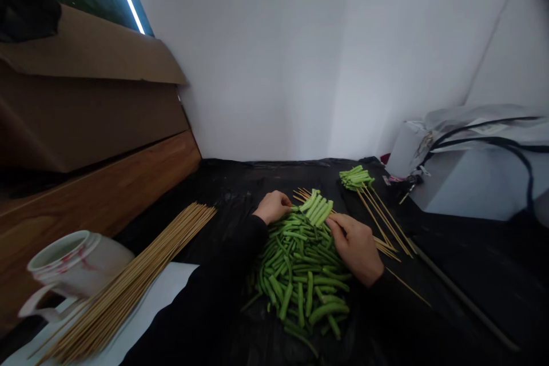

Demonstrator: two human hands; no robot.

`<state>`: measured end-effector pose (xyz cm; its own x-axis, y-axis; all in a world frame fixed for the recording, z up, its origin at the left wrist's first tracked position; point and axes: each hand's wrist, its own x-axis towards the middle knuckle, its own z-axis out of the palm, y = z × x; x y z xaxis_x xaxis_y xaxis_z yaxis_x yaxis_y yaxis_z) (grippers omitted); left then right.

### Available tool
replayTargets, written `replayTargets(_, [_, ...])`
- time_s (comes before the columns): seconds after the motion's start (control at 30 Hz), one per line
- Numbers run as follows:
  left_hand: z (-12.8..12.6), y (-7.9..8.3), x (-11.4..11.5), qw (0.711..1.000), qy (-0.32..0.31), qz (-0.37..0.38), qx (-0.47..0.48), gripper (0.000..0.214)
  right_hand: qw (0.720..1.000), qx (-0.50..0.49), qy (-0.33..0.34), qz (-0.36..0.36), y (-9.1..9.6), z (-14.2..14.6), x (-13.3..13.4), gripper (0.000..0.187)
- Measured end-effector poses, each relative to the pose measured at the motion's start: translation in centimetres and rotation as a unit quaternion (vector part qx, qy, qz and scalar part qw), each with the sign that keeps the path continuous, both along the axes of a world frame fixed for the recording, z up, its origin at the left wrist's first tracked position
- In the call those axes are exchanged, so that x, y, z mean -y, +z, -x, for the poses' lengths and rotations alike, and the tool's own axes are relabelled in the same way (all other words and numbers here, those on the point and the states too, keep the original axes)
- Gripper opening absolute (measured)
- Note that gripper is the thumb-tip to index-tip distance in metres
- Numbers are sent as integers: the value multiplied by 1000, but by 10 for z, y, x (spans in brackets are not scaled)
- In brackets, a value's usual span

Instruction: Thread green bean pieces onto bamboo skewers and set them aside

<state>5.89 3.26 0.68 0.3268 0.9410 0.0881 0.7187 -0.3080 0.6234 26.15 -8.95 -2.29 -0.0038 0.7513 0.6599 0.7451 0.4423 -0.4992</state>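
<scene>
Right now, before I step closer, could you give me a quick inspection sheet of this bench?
Surface: black plastic sheet covering the bench.
Job's things: heap of cut green beans; small bundle of beans at the ends of loose bamboo skewers.
Clutter: white mug with red marks; long skewer bundle on white paper.
Hands: left hand at the heap's far edge; right hand on the beans.
Cables: black cable above a white box.
Surroundings: white wall, cardboard box, wooden board.
</scene>
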Motion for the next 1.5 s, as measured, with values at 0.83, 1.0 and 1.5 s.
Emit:
replayTargets(0.83, [31,-1,99,780,89,178,593,33,991,93,88,29,4,25,24,25])
replayTargets(1.0, [29,-2,100,783,77,167,594,34,991,98,84,25,4,25,25,25])
replayTargets(1.5, [26,-3,102,779,80,167,600,33,991,99,81,46,4,26,25,25])
